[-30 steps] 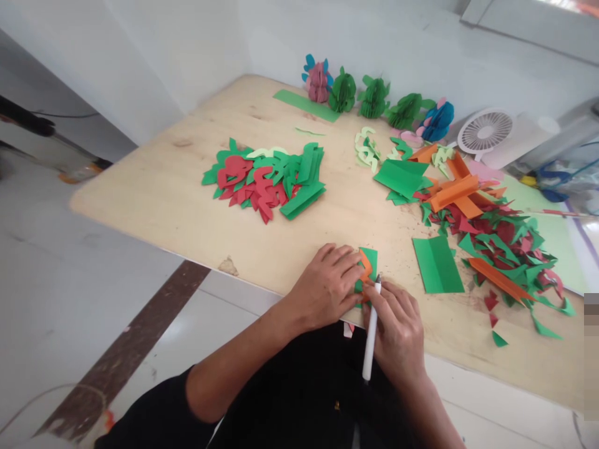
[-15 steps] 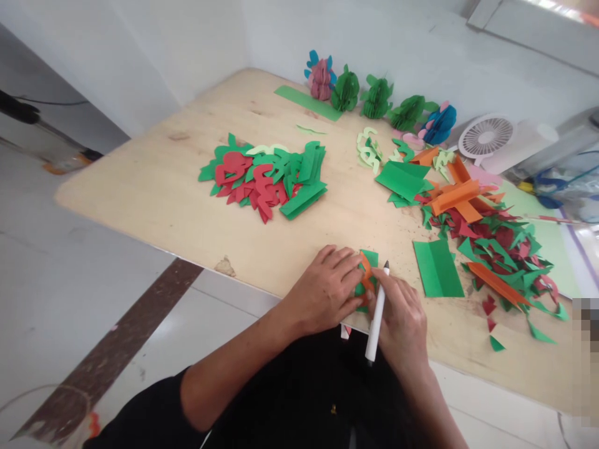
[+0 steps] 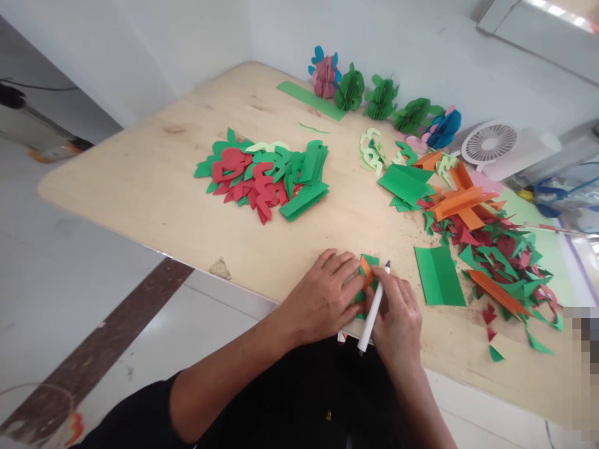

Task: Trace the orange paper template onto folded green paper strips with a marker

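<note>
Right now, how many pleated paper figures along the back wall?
5, left to right along the wall: pink figure, first green figure, second green figure, third green figure, blue figure. No others visible.

A single camera on the wearer's head looks forward and down across the bench (image 3: 140, 168), at about arm's reach from the hands (image 3: 325, 298), which sit low and central; the white wall (image 3: 299, 31) crosses the top, the floor (image 3: 84, 268) the lower left.

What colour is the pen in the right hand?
The pen in the right hand is white with dark ends, best seen in the head view.
</note>
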Action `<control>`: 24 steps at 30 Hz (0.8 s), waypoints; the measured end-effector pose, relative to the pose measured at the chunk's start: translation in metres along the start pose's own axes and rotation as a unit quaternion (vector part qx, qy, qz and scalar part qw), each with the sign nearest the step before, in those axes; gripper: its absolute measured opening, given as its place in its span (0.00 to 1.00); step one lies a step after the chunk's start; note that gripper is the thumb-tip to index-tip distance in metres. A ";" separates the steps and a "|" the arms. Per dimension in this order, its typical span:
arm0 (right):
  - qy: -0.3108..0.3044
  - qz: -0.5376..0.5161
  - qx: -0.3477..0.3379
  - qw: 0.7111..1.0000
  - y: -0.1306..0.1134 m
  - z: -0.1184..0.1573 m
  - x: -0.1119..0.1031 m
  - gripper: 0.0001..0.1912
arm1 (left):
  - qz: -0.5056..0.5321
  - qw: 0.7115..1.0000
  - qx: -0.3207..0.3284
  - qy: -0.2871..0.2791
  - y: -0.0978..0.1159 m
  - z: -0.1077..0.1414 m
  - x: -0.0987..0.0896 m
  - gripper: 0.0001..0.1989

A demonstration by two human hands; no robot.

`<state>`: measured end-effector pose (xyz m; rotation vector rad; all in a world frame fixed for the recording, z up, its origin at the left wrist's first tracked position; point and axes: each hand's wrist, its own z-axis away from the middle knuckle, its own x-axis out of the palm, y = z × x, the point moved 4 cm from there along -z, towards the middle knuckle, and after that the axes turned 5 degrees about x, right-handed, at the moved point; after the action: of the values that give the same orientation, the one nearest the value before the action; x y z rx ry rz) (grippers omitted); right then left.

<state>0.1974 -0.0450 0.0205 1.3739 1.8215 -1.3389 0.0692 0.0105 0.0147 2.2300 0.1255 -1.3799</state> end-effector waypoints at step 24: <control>0.013 -0.004 -0.002 1.000 0.001 -0.003 0.004 0.15 | 0.005 1.000 0.006 0.016 0.000 0.000 -0.001 0.20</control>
<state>0.1975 -0.0400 0.0178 1.3912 1.8467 -1.3270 0.0689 0.0108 0.0157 2.2598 0.1169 -1.3437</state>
